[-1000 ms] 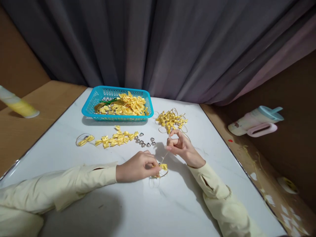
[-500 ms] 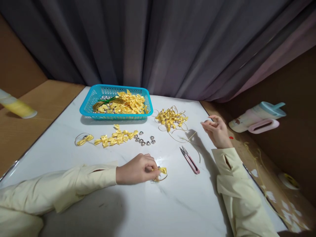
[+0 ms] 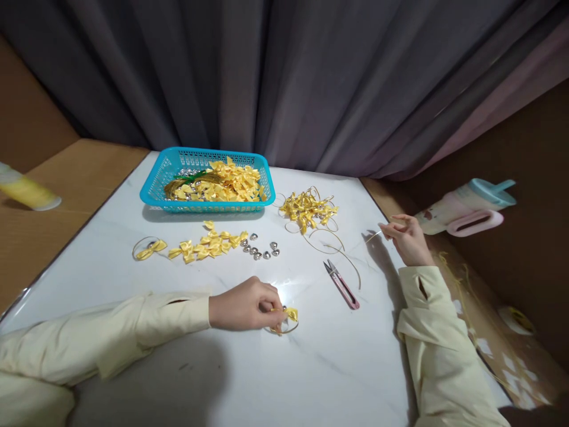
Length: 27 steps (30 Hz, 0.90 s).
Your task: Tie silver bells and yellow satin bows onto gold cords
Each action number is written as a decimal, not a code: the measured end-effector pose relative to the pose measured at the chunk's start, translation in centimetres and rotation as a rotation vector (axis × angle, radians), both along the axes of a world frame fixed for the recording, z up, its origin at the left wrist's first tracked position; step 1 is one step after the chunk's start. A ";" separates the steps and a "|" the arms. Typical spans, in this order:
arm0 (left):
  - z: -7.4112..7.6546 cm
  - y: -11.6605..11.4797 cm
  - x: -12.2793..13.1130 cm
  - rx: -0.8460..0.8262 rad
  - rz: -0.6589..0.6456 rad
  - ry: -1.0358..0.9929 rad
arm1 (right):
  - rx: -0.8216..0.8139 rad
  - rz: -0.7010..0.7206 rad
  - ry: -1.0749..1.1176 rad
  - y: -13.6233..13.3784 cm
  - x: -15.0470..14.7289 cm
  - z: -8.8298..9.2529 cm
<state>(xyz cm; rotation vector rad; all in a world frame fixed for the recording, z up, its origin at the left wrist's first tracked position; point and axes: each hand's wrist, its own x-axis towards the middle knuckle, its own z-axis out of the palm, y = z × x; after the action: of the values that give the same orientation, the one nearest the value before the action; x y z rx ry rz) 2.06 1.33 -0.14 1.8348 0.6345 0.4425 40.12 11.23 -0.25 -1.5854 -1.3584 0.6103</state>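
Since a second ago my right hand (image 3: 406,237) has swung out from the middle of the table (image 3: 311,367) to its right edge, uncovering the pink thread snips (image 3: 341,284). My left hand (image 3: 246,305) has stayed put near the front edge.

I judge this as the tightening step: a gold cord (image 3: 371,238) is being drawn away from the yellow bow (image 3: 291,313). I cannot trace the strand all the way back to the bow. The next move calls for steady tension and a firm hold on the bow.

The left hand is closed, its fingertips pinching the bow against the table. The right hand is narrowed to a pinch on the cord's end, with the other fingers curled loosely.
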 end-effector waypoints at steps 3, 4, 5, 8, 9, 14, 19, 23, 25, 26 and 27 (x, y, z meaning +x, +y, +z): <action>0.0 0.1 0.0 -0.092 0.014 0.010 | -0.072 0.014 -0.171 -0.1 -0.3 -0.1; 0.0 0.1 0.0 -0.135 0.015 0.006 | -0.080 0.012 -0.235 -0.1 -0.7 0.1; 0.0 0.1 0.0 -0.184 0.018 -0.002 | -0.075 0.008 -0.295 -0.2 -1.2 0.4; -0.1 0.1 0.1 -0.316 0.030 -0.028 | -0.033 0.055 -0.421 -1.0 -4.0 2.2; -0.2 0.1 0.1 -0.338 0.032 -0.034 | -0.029 0.112 -0.445 -1.7 -5.3 2.9; -0.4 0.1 0.0 -0.348 0.023 -0.038 | -0.238 0.950 -0.406 -6.8 -13.5 5.1; -0.3 0.2 0.1 -0.336 0.024 -0.025 | -0.386 1.225 -0.278 -9.6 -17.3 3.9; -0.2 0.2 0.1 -0.338 0.047 -0.003 | -0.335 1.206 -0.322 -9.1 -16.7 2.9; -0.2 0.2 0.1 -0.280 0.035 0.013 | -0.297 1.217 -0.335 -8.9 -16.3 2.7; -0.1 0.2 0.1 -0.242 0.030 0.021 | -0.278 1.209 -0.338 -8.9 -16.3 2.7; -0.1 0.2 0.1 -0.205 0.028 0.028 | -0.259 1.192 -0.343 -9.0 -16.3 2.6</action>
<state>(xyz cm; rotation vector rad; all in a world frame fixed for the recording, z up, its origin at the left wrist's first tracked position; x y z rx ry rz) 2.17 1.51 -0.21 1.6420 0.6994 0.3573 23.79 2.26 2.35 -0.9272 -2.5573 1.2720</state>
